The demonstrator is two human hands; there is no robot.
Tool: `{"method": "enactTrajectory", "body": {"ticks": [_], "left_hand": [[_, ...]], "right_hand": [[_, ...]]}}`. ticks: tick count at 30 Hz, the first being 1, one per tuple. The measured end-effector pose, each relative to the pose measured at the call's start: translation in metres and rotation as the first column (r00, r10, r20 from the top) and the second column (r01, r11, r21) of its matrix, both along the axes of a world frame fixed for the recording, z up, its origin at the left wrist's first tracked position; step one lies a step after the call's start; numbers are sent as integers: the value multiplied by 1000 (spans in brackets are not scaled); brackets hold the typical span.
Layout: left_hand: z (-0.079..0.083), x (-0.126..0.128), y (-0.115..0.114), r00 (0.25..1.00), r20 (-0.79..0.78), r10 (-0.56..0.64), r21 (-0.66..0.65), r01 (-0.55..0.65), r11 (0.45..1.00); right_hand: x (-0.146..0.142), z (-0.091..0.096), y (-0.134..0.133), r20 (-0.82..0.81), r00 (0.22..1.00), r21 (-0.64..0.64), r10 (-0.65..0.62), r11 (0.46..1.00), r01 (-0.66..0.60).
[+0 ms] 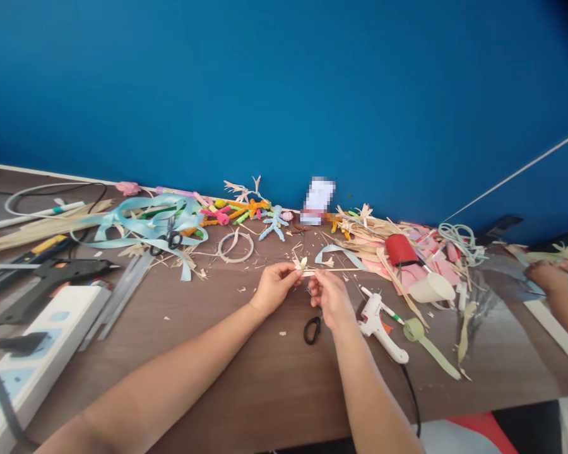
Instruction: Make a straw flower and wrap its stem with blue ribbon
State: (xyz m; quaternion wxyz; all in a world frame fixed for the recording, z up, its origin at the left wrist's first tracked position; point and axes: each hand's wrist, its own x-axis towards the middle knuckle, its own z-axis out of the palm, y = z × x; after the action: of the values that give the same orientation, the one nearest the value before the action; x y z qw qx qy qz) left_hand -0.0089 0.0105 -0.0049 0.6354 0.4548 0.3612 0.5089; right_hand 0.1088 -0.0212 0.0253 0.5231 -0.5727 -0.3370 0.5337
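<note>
My left hand (275,287) and my right hand (330,296) meet over the middle of the brown table (246,372). Both pinch a thin pale straw piece (307,268) between their fingertips; its small leaf-like tip sticks up by the left fingers and a thin stick runs right from it. Under my right hand lies a pair of black-handled scissors (312,329). A white glue gun (381,321) lies just right of my right wrist.
Light blue ribbon (146,227), black scissors (168,239), a black glue gun (52,280) and a white power strip (33,353) lie at left. Colourful pipe-cleaner shapes (236,211), straw scraps, a red spool (400,249) and a white cup (430,288) lie behind. Another person's hands (556,277) work at right.
</note>
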Motion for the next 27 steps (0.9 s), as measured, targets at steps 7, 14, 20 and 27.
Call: {"method": "enactTrajectory", "body": {"ticks": [7,14,20,27], "left_hand": [[-1,-1,1,1000,-5,16,55,-15,998],[1,-1,3,994,103,27,-25,-25,999],[0,-1,3,980,196,-37,-67,51,996],[-3,-5,6,982,180,64,-114,-44,993]], "right_hand": [[-14,-7,5,138,990,84,-28,996,17],[-12,-13,4,-23,1000,121,6,993,-3],[-13,-13,3,-295,951,119,97,991,-65],[13,13,-13,-57,996,116,69,991,-62]]}}
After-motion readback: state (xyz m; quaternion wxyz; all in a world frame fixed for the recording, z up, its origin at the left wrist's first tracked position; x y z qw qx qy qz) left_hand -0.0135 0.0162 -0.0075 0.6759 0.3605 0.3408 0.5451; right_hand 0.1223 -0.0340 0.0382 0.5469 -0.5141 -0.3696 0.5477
